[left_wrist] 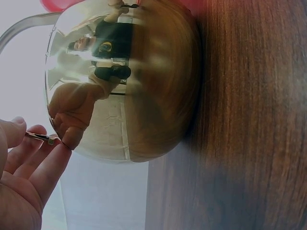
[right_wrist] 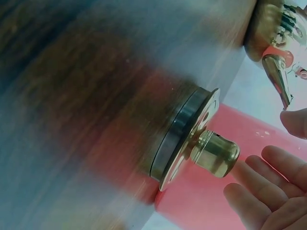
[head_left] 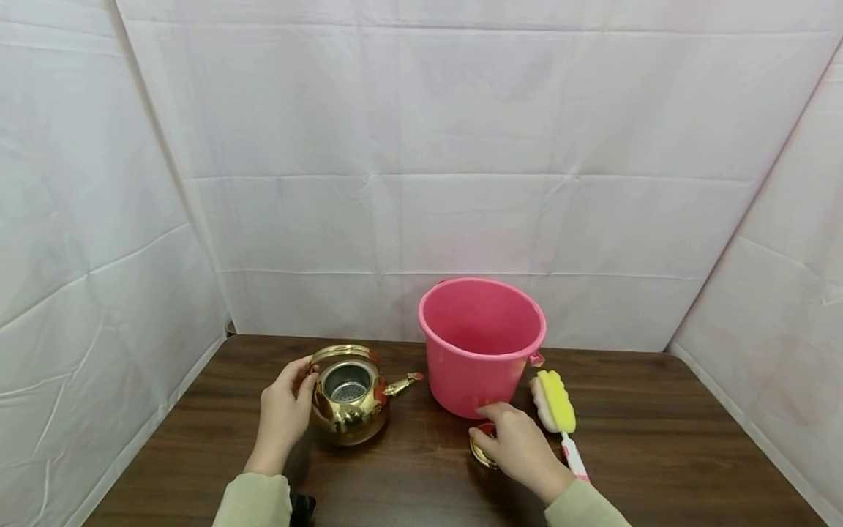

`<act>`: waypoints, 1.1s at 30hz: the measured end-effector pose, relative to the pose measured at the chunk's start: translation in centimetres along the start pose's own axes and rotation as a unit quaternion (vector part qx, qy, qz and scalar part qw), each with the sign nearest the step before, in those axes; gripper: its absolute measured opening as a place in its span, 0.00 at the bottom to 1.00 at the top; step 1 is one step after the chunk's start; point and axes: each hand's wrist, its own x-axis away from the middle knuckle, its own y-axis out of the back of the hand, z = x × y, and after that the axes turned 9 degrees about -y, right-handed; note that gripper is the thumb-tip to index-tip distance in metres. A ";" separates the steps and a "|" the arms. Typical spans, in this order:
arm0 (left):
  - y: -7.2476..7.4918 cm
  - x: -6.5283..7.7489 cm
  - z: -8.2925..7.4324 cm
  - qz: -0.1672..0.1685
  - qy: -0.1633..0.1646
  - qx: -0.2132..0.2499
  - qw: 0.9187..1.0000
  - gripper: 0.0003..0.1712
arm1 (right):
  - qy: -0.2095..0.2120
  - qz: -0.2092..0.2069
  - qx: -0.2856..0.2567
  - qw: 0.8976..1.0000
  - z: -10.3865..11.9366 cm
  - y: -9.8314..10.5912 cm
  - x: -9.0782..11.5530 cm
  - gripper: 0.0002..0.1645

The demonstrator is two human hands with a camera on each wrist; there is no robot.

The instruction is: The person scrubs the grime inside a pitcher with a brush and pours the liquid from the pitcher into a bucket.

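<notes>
A person's left hand (head_left: 285,410) pinches the handle (head_left: 345,352) of a gold kettle (head_left: 352,426) at left on the table (head_left: 665,439), spout toward a pink bucket (head_left: 461,373). The right hand (head_left: 520,446), fingers loosely spread and grasping nothing, hovers just beside the knob (right_wrist: 217,154) of the gold lid (right_wrist: 180,132), resting on the bucket's near side; a sponge brush (head_left: 560,402) lies right.
</notes>
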 end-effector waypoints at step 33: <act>0.0 -0.1 0.0 0.004 0.009 -0.001 1.000 0.12 | 0.021 0.001 -0.015 1.000 1.3 -0.5 0.3 0.20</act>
